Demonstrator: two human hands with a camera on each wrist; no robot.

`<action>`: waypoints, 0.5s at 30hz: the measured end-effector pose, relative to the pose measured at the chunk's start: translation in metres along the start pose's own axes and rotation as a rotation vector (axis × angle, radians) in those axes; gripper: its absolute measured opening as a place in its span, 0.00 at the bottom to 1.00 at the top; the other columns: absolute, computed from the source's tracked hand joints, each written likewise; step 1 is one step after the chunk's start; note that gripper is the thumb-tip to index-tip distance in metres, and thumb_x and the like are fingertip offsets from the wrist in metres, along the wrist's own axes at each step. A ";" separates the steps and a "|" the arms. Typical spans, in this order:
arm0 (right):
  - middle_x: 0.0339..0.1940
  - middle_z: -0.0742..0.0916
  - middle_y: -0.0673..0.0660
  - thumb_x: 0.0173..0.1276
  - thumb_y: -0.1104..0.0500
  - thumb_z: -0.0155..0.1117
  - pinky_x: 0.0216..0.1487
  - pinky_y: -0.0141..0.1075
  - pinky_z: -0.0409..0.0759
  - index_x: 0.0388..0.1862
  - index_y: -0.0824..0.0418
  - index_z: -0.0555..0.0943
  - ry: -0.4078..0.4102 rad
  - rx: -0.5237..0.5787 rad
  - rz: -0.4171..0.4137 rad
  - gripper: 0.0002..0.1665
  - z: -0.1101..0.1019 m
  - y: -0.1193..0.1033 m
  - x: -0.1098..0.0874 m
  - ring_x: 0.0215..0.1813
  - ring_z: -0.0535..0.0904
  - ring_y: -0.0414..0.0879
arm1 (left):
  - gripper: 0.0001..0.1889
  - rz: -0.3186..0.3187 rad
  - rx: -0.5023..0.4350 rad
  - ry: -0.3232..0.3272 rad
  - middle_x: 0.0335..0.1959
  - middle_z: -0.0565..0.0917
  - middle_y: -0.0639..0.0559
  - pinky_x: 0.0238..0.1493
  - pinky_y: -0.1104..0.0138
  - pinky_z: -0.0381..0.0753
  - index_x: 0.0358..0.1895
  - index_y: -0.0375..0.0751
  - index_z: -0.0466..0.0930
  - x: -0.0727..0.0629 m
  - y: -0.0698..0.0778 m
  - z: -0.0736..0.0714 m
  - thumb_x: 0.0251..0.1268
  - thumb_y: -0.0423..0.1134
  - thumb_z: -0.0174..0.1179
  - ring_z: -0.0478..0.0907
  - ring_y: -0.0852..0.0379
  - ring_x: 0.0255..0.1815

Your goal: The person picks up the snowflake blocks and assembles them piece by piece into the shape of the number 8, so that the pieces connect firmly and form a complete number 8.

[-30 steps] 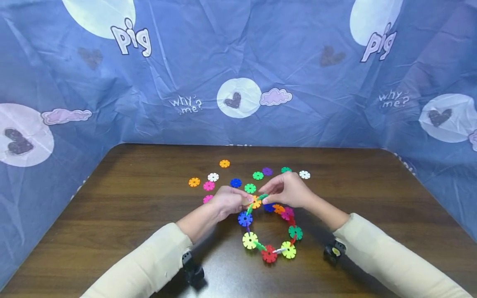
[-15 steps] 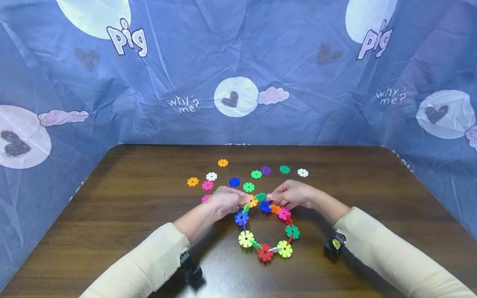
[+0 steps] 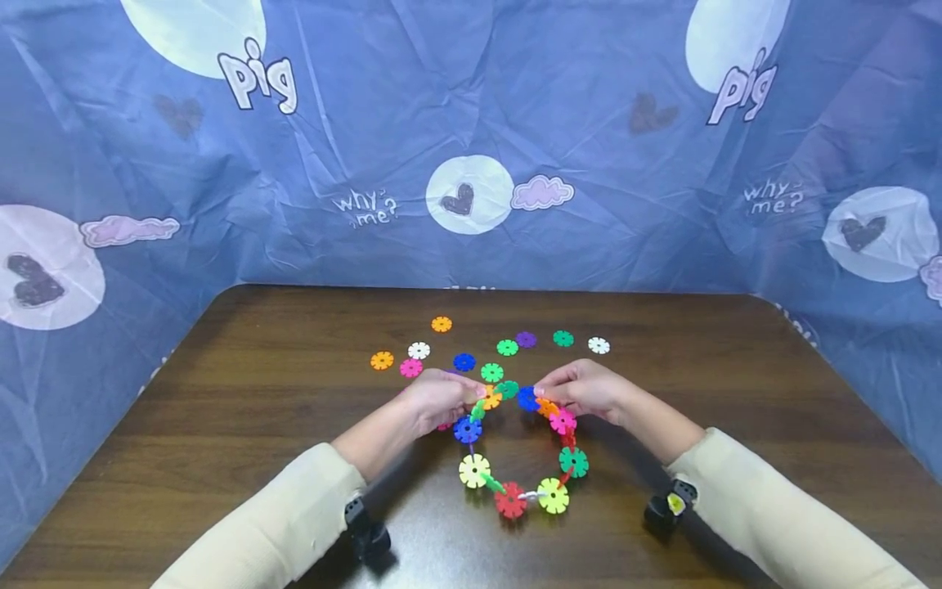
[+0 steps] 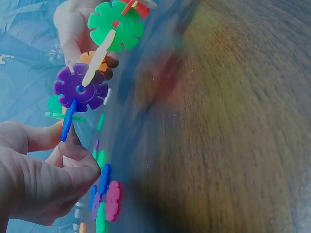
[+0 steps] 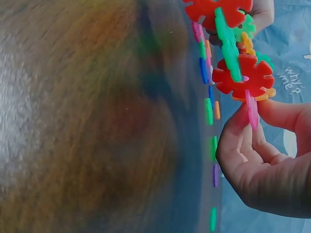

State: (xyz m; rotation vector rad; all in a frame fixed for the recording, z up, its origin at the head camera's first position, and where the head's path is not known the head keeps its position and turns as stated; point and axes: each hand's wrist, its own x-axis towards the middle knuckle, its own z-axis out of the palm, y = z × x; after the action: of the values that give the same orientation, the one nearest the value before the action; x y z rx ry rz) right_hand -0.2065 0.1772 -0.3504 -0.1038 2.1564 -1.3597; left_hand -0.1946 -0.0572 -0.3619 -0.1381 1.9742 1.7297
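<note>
A chain of linked, notched plastic discs [image 3: 510, 500] in several colours hangs between my hands as a nearly closed loop. My left hand [image 3: 441, 399] pinches the orange disc [image 3: 491, 398] near one end, and a dark green disc [image 3: 508, 390] sticks out beyond it as that end. Opposite it, across a small gap, my right hand [image 3: 589, 391] pinches the blue disc [image 3: 527, 399] at the other end. A purple disc [image 4: 80, 88] of the chain shows above the left fingers in the left wrist view. The right wrist view has a pink disc [image 5: 251, 109] edge-on by the right fingertips.
Loose discs lie scattered on the brown wooden table [image 3: 294, 343] behind the hands, among them a white disc [image 3: 598, 345], a purple disc [image 3: 526, 339] and an orange disc [image 3: 441, 324]. A blue printed cloth [image 3: 368, 98] stands behind the table.
My right hand has let go of the dark green disc, moved down and taken hold of the blue end disc. My left hand has shifted slightly left with the chain.
</note>
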 end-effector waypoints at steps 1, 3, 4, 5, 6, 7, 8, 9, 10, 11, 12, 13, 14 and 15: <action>0.24 0.79 0.43 0.68 0.58 0.61 0.33 0.28 0.76 0.55 0.73 0.78 0.007 0.009 -0.004 0.22 0.000 -0.001 -0.001 0.29 0.71 0.37 | 0.12 -0.003 0.001 -0.001 0.19 0.74 0.57 0.24 0.77 0.63 0.48 0.26 0.80 0.000 0.000 0.000 0.63 0.28 0.58 0.65 0.65 0.22; 0.23 0.79 0.43 0.69 0.59 0.61 0.33 0.28 0.76 0.56 0.74 0.77 0.017 0.013 -0.020 0.23 -0.001 -0.004 -0.002 0.29 0.71 0.37 | 0.12 -0.005 -0.002 -0.004 0.19 0.74 0.57 0.24 0.76 0.64 0.48 0.25 0.79 0.000 0.001 -0.001 0.63 0.28 0.58 0.66 0.65 0.22; 0.23 0.79 0.43 0.69 0.59 0.61 0.33 0.28 0.77 0.56 0.75 0.77 0.020 0.015 -0.027 0.23 -0.001 -0.004 -0.003 0.29 0.71 0.37 | 0.12 -0.005 -0.005 -0.005 0.19 0.74 0.57 0.25 0.76 0.65 0.48 0.25 0.79 0.000 0.001 -0.002 0.62 0.28 0.58 0.66 0.65 0.22; 0.23 0.79 0.43 0.68 0.59 0.61 0.33 0.27 0.77 0.56 0.75 0.76 0.027 0.019 -0.030 0.23 -0.001 -0.005 -0.003 0.29 0.72 0.37 | 0.12 -0.005 -0.008 -0.006 0.20 0.75 0.57 0.25 0.76 0.65 0.47 0.25 0.79 0.000 0.002 -0.002 0.62 0.27 0.58 0.66 0.65 0.22; 0.23 0.79 0.43 0.69 0.60 0.61 0.33 0.27 0.77 0.56 0.75 0.76 0.032 0.022 -0.033 0.23 -0.002 -0.005 -0.003 0.29 0.72 0.36 | 0.12 -0.007 -0.011 -0.007 0.20 0.75 0.57 0.26 0.76 0.66 0.47 0.25 0.79 0.000 0.002 -0.002 0.62 0.27 0.58 0.67 0.65 0.23; 0.23 0.80 0.42 0.69 0.60 0.60 0.34 0.27 0.77 0.56 0.76 0.76 0.031 0.024 -0.039 0.23 -0.002 -0.005 -0.003 0.30 0.72 0.36 | 0.12 -0.009 -0.015 -0.007 0.20 0.75 0.57 0.26 0.76 0.66 0.47 0.25 0.79 -0.001 0.002 -0.002 0.62 0.27 0.58 0.67 0.65 0.23; 0.23 0.80 0.42 0.69 0.60 0.60 0.34 0.27 0.78 0.56 0.76 0.76 0.031 0.026 -0.042 0.23 -0.002 -0.005 -0.003 0.30 0.72 0.36 | 0.12 -0.011 -0.020 -0.007 0.20 0.75 0.57 0.26 0.76 0.67 0.47 0.25 0.79 -0.001 0.003 -0.002 0.61 0.26 0.58 0.67 0.65 0.23; 0.23 0.80 0.42 0.69 0.60 0.60 0.34 0.27 0.78 0.56 0.76 0.76 0.033 0.032 -0.043 0.23 -0.003 -0.005 -0.003 0.29 0.72 0.36 | 0.12 -0.012 -0.021 -0.008 0.20 0.76 0.57 0.26 0.76 0.67 0.47 0.25 0.80 -0.001 0.003 -0.003 0.61 0.27 0.58 0.67 0.65 0.23; 0.24 0.81 0.42 0.69 0.60 0.60 0.34 0.27 0.78 0.56 0.76 0.76 0.034 0.036 -0.045 0.23 -0.003 -0.005 -0.003 0.30 0.72 0.36 | 0.12 -0.014 -0.023 -0.008 0.19 0.76 0.58 0.26 0.76 0.67 0.47 0.25 0.79 -0.001 0.004 -0.003 0.62 0.26 0.58 0.67 0.65 0.22; 0.24 0.81 0.41 0.69 0.60 0.60 0.34 0.27 0.78 0.56 0.75 0.77 0.034 0.039 -0.048 0.22 -0.003 -0.005 -0.003 0.30 0.72 0.36 | 0.12 -0.015 -0.022 -0.009 0.19 0.76 0.58 0.26 0.77 0.67 0.47 0.25 0.79 -0.001 0.004 -0.003 0.62 0.26 0.57 0.67 0.65 0.22; 0.24 0.82 0.41 0.69 0.60 0.60 0.34 0.27 0.78 0.55 0.75 0.77 0.034 0.041 -0.051 0.22 -0.004 -0.006 -0.003 0.29 0.73 0.35 | 0.12 -0.016 -0.022 -0.011 0.19 0.76 0.58 0.26 0.77 0.67 0.47 0.25 0.79 -0.002 0.004 -0.003 0.62 0.26 0.57 0.67 0.65 0.22; 0.24 0.82 0.41 0.69 0.60 0.60 0.34 0.27 0.78 0.54 0.74 0.77 0.036 0.046 -0.052 0.21 -0.004 -0.006 -0.003 0.29 0.73 0.35 | 0.12 -0.016 -0.020 -0.012 0.19 0.76 0.58 0.26 0.77 0.67 0.47 0.25 0.79 -0.002 0.004 -0.002 0.62 0.26 0.57 0.68 0.65 0.22; 0.24 0.82 0.41 0.69 0.60 0.60 0.34 0.27 0.78 0.54 0.74 0.78 0.038 0.049 -0.052 0.21 -0.004 -0.006 -0.003 0.29 0.73 0.35 | 0.12 -0.015 -0.018 -0.014 0.19 0.76 0.58 0.26 0.77 0.67 0.47 0.25 0.79 -0.002 0.004 -0.002 0.62 0.26 0.57 0.68 0.65 0.22; 0.24 0.82 0.41 0.69 0.60 0.60 0.34 0.27 0.78 0.54 0.74 0.78 0.039 0.049 -0.054 0.20 -0.004 -0.006 -0.003 0.29 0.73 0.35 | 0.11 -0.014 -0.016 -0.015 0.19 0.76 0.58 0.26 0.77 0.68 0.47 0.25 0.79 -0.002 0.004 -0.002 0.62 0.26 0.57 0.68 0.66 0.22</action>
State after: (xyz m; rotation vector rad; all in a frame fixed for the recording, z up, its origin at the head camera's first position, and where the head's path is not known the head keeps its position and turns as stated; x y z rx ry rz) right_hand -0.2072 0.1783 -0.3423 -0.1176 2.1648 -1.4556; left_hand -0.1955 -0.0592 -0.3570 -0.1432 1.9447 1.7329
